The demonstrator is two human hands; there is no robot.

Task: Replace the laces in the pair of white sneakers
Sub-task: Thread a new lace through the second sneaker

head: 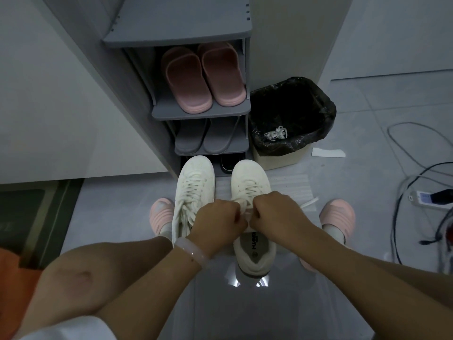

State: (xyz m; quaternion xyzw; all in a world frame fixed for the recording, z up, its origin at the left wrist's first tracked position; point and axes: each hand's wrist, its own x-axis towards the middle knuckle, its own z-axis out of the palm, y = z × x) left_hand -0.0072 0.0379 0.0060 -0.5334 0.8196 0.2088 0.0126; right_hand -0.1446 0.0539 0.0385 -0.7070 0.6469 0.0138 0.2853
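Both white sneakers (196,190) stand laced on the floor by the shoe rack (201,111), left hand (215,224) and right hand (274,212) pinching the right sneaker's lace ends (246,207), seemingly tying the last knot

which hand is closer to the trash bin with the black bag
Right. The right hand pinches the lace on the right-side sneaker, below the trash bin. The left hand grips the same lace, one place further left.

Pale wrist bangle (192,251), pink slippers (339,217), bare forearms
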